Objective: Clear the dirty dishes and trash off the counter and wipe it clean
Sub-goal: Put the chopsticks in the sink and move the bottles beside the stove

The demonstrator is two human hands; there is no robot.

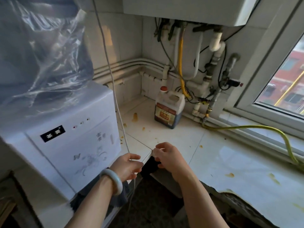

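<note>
the right hand point(167, 155) curls over the near left corner of the counter point(230, 153), its fingertips pinching a small pale scrap point(154, 154) right at the tile edge. what the scrap is cannot be told. just below it a dark cloth point(148, 170) hangs over the counter's front edge, between the two hands. the left hand point(128, 167), with a smooth pale bangle point(111, 181) on its wrist, sits just left of that corner with fingers loosely curled. a thin white cord point(113, 89) drops from above and runs through that curl; whether the hand grips it cannot be told.

the counter is glossy white tile with dark grout lines, broad and open from the corner out to the right. orange-yellow stains point(134, 116) dot it, thickest at the far left, with more smears near the right front edge, where the rim looks rough and chipped. far back stands a squarish plastic jug point(169, 109) of dark liquid with a red cap, well apart from the hands. a yellow hose point(263, 129) trails along the window sill at the right. close on the left a white water dispenser point(65, 145) with a floral print hems in the corner, its top wrapped in crinkled clear plastic point(41, 55).
</note>
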